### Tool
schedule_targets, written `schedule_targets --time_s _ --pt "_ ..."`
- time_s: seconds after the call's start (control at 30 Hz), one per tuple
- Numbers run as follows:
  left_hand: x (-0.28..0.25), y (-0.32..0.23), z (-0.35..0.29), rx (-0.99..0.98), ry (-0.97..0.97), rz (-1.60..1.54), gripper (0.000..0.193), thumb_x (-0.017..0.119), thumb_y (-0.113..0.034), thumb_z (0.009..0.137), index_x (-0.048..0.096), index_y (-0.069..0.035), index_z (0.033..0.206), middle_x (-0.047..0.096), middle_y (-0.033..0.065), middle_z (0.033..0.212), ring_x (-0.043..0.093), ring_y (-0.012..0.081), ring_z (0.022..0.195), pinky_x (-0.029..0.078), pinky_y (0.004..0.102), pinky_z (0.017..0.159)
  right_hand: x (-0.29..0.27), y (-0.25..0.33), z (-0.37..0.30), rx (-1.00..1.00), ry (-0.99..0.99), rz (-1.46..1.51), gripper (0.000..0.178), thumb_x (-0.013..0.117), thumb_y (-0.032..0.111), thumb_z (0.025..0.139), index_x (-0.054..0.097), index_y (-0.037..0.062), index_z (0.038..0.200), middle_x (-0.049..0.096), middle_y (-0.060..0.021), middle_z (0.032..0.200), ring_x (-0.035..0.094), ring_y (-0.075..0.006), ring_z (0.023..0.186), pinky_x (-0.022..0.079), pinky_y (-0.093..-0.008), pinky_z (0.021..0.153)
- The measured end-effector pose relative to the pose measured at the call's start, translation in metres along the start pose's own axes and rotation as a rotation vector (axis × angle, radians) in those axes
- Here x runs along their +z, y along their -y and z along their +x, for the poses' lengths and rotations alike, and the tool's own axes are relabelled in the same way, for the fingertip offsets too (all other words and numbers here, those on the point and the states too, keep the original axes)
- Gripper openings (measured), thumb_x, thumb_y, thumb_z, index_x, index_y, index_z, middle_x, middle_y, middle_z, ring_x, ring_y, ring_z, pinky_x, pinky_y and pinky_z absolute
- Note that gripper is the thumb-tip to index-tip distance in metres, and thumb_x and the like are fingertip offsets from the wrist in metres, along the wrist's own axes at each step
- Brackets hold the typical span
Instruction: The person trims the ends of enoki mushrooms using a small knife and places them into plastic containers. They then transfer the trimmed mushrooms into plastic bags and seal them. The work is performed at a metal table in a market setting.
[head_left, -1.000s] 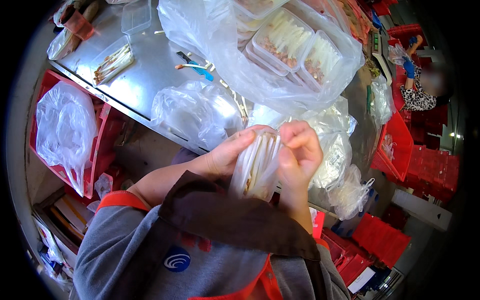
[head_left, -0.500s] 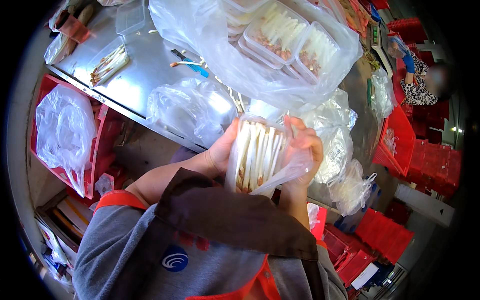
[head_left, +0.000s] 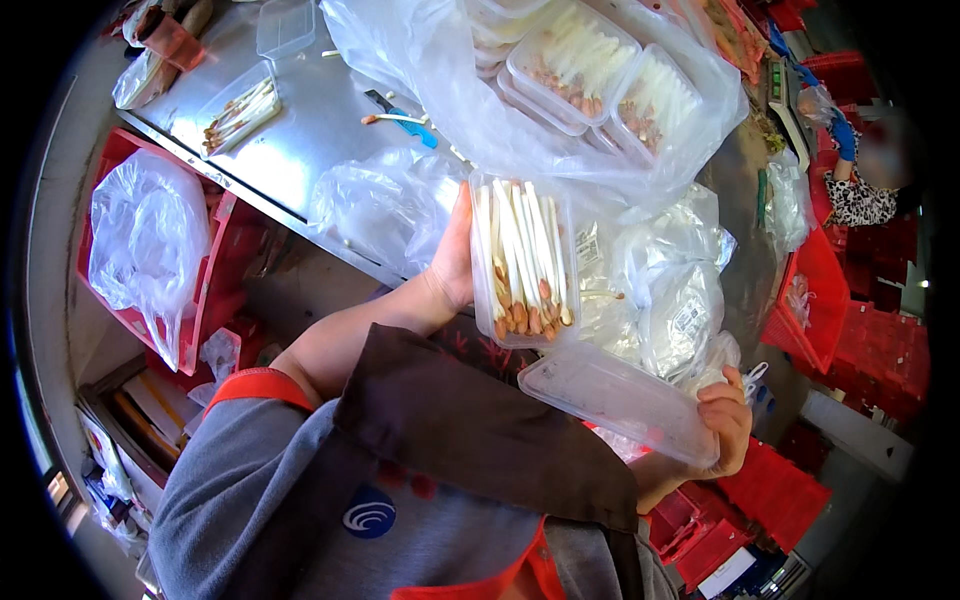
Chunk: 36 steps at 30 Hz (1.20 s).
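Observation:
My left hand is closed on the left side of a clear plastic box. Inside it lie long white stalks with brown tips, which look like slender mushrooms, packed side by side. Lower and to the right, my right hand grips the end of a clear plastic lid, tilted and apart from the box. One loose stalk shows just right of the box.
A large clear bag of filled boxes rests on the metal table. Also there are a part-filled box, a blue-handled knife and crumpled bags. Red crates stand around; a co-worker is far right.
The lid has come away from the box; my right hand has carried it down and to the right. The box now shows its stalks uncovered, still in my left hand.

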<state>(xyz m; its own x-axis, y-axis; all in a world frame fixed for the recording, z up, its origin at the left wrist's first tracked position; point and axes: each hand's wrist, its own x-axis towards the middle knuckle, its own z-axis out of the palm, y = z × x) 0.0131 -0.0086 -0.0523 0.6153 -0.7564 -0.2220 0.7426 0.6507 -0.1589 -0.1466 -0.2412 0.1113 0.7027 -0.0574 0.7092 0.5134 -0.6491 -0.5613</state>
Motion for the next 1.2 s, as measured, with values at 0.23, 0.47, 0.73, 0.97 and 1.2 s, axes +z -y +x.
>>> schedule_targets --time_s 0.23,0.47,0.73,0.97,1.2 --pt "0.008 0.006 0.002 -0.014 0.0 -0.035 0.085 0.034 -0.078 0.079 0.047 -0.014 0.133 0.048 0.0154 0.134 0.048 0.0363 0.12 0.035 0.0546 0.102 -0.017 0.017 0.006 -0.101 0.075 -0.194 0.016 0.065 0.01 0.078 0.053 0.0004 0.074 0.052 -0.0102 0.068 0.059 -0.0271 0.065 0.046 -0.0534 0.08" --pt "0.01 0.008 0.008 0.016 -0.005 -0.067 0.085 0.033 -0.077 0.08 0.043 -0.014 0.136 0.045 0.0171 0.136 0.047 0.0382 0.12 0.037 0.0559 0.098 -0.027 0.011 -0.003 -0.193 -0.062 -0.301 0.028 0.058 0.022 0.083 0.048 -0.0028 0.075 0.046 -0.0119 0.067 0.051 -0.026 0.062 0.049 -0.0519 0.077" --pt "0.016 -0.007 -0.01 0.087 0.098 0.012 0.084 0.025 -0.075 0.084 0.04 -0.011 0.138 0.046 0.0184 0.134 0.053 0.0406 0.11 0.043 0.0536 0.092 -0.064 -0.041 -0.03 0.089 -0.451 -0.436 0.022 0.058 0.019 0.091 0.057 -0.0026 0.087 0.058 -0.0131 0.082 0.058 -0.0276 0.077 0.048 -0.042 0.073" --pt "0.033 0.008 -0.011 -0.013 0.024 0.047 0.085 0.023 -0.075 0.085 0.04 -0.011 0.137 0.047 0.0174 0.134 0.053 0.0385 0.111 0.043 0.0524 0.093 0.009 -0.131 -0.072 0.31 0.122 -0.621 0.019 0.07 -0.001 0.073 0.063 0.0018 0.091 0.063 -0.012 0.096 0.06 -0.0277 0.089 0.047 -0.0339 0.082" --pt "0.032 0.007 -0.014 -0.047 -0.057 0.148 0.085 0.02 -0.076 0.085 0.044 -0.011 0.134 0.049 0.0153 0.133 0.052 0.0354 0.115 0.041 0.0488 0.098 0.063 -0.115 -0.093 0.599 0.095 -0.314 0.021 0.063 0.011 0.084 0.063 0.0012 0.103 0.06 -0.0129 0.114 0.053 -0.0275 0.112 0.038 -0.0378 0.099"
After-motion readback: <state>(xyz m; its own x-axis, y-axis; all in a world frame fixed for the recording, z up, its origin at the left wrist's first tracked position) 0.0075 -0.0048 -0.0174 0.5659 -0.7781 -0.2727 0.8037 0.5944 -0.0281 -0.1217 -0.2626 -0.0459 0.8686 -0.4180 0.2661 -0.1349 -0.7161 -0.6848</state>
